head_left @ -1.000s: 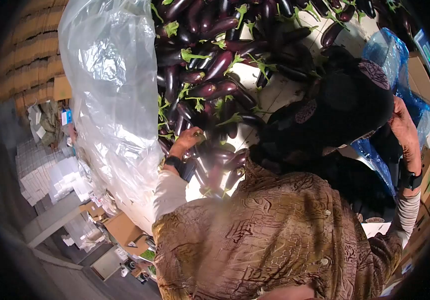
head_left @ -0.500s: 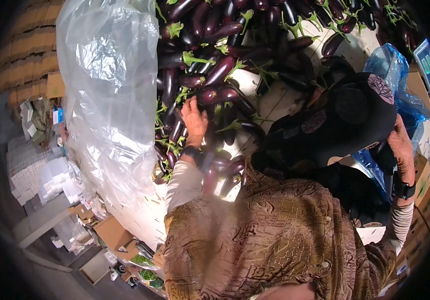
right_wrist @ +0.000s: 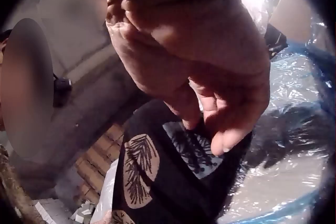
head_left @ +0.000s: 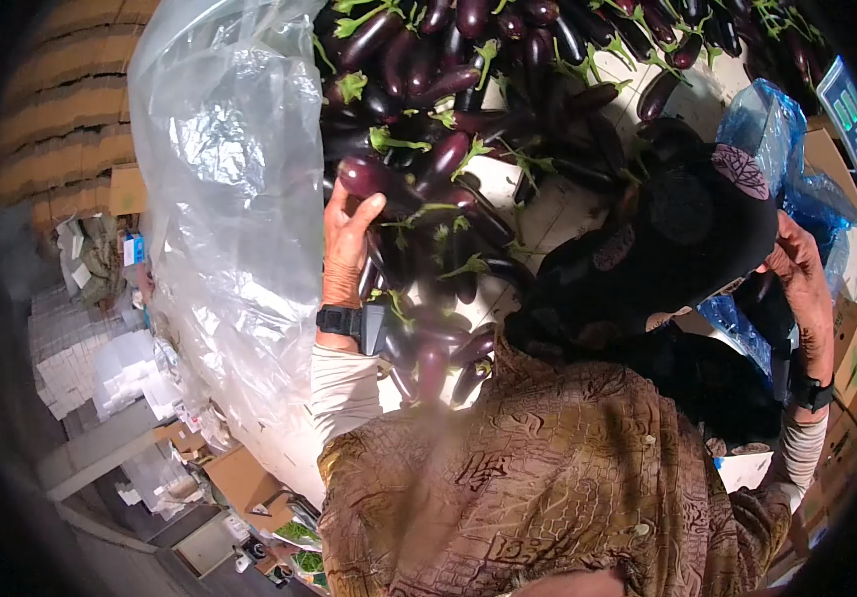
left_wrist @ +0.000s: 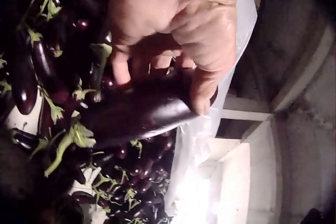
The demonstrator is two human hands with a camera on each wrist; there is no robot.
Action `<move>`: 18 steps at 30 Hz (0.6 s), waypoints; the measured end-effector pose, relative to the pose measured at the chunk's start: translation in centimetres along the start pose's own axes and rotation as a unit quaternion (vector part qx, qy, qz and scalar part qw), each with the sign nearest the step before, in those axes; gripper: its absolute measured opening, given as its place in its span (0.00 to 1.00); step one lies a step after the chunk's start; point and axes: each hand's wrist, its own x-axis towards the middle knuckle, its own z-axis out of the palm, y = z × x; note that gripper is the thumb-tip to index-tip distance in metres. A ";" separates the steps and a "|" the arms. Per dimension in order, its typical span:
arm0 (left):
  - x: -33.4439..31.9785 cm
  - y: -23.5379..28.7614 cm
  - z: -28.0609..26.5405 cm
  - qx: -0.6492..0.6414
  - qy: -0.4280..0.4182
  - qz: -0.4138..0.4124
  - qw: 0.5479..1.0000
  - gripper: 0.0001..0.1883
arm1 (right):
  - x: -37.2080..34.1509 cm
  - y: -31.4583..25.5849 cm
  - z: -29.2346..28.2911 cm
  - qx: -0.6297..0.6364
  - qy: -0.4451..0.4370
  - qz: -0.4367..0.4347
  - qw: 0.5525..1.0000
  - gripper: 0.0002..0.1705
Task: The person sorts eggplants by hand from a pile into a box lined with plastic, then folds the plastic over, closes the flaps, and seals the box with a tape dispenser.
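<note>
My left hand [head_left: 347, 244] grips a dark purple eggplant [head_left: 361, 175], fingers on one side and thumb on the other. In the left wrist view this eggplant [left_wrist: 152, 116] lies across below the palm, its green stem pointing left. Beneath and around it spreads a heap of eggplants [head_left: 428, 80] on a white surface. Over at the right side, my right hand [head_left: 805, 274] hangs beside black cloth with leaf patterns [head_left: 687, 214]. In the right wrist view its loosely curled fingers [right_wrist: 228, 137] overlap that cloth, with no eggplant showing between them.
A large translucent plastic sheet [head_left: 229, 159] borders the heap on the left. Blue plastic [head_left: 762, 124] lines a carton at the right, next to a digital scale [head_left: 852, 119]. Cardboard boxes [head_left: 852, 343] stand at the right edge, with stacked white boxes [head_left: 60, 348] far left.
My left hand has moved forward over the heap and taken hold of an eggplant, now raised toward the plastic sheet. The right hand has stayed beside the black cloth.
</note>
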 end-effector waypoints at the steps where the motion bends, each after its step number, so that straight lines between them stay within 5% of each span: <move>1: -0.1 1.2 0.4 -0.096 -0.023 -0.010 0.995 0.27 | 0.2 -0.4 0.2 0.001 0.012 -0.011 1.000 0.13; 6: 1.3 4.3 3.6 -0.316 -0.140 0.007 0.938 0.32 | -0.5 -1.9 1.2 -0.028 0.045 -0.049 0.997 0.10; 10: 1.7 6.2 6.8 -0.364 -0.206 -0.016 0.908 0.37 | -1.7 -3.0 1.6 0.018 0.118 -0.002 0.993 0.08; 14: 0.5 11.5 14.8 -0.358 -0.160 -0.003 0.920 0.40 | -2.1 -7.5 2.5 0.019 0.105 -0.067 0.992 0.08; 17: -1.9 15.8 22.6 -0.282 -0.241 0.026 0.928 0.38 | -2.9 -10.6 1.7 -0.045 0.063 -0.117 0.990 0.16; 18: -1.9 16.6 25.1 -0.253 -0.295 0.054 0.920 0.31 | -3.6 -12.4 1.9 -0.003 0.057 -0.100 0.993 0.22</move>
